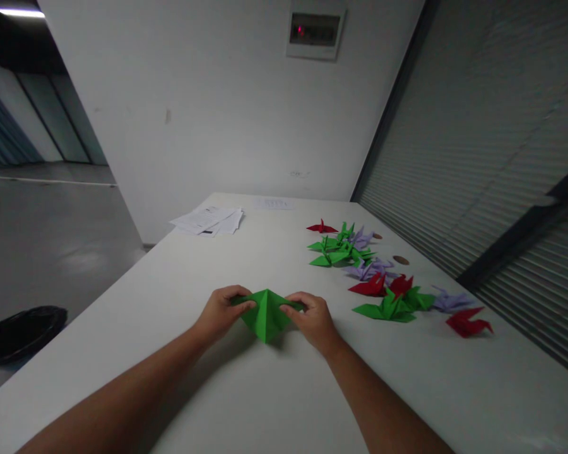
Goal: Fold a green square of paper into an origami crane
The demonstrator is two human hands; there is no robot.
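Note:
A partly folded green paper (266, 313) lies on the white table (246, 384), pointing toward me. My left hand (223, 311) pinches its left corner with fingers closed on the paper. On the other side my right hand (312, 317) grips the right corner the same way. Both forearms rest low over the table.
Several finished paper cranes in green (339, 251), purple (370, 269) and red (468, 323) lie to the right. A stack of printed sheets (209, 221) sits at the far left edge. A black bin (21, 332) stands on the floor at left. A shuttered wall runs along the right.

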